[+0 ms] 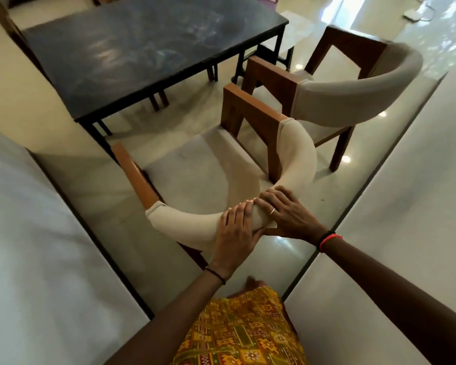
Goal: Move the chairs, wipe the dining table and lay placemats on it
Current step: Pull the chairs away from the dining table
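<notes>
The fingers (244, 206) of the left hand (234, 230) are curled over the top of the padded backrest (298, 154) of the near chair (195, 169), with the thumb tucked under the near side, so the hand grips the padding. Just to its right, the right hand (287, 218) lies over the same backrest with its fingers spread and bent down around the top, also holding it; the fingertips of the two hands almost touch. A thin ring (272, 211) sits on one finger of the right hand, a red band (329, 238) circles the right wrist and a black thread (216, 275) the left wrist. The backrest is a curved beige roll that runs between two wooden armrests, and the chair faces away from the person, toward the table (148, 54). This dark-topped table on black legs stands farther off and to the left, apart from the chair. A second chair (353, 93) of the same make stands just beyond and to the right of the near one, also clear of the table. Both chairs rest on a glossy pale floor (71, 159). Near the bottom edge hangs the person's yellow patterned garment (242, 330). Pale flat surfaces (37, 246) flank the person on the near left and near right; what they are cannot be told.
</notes>
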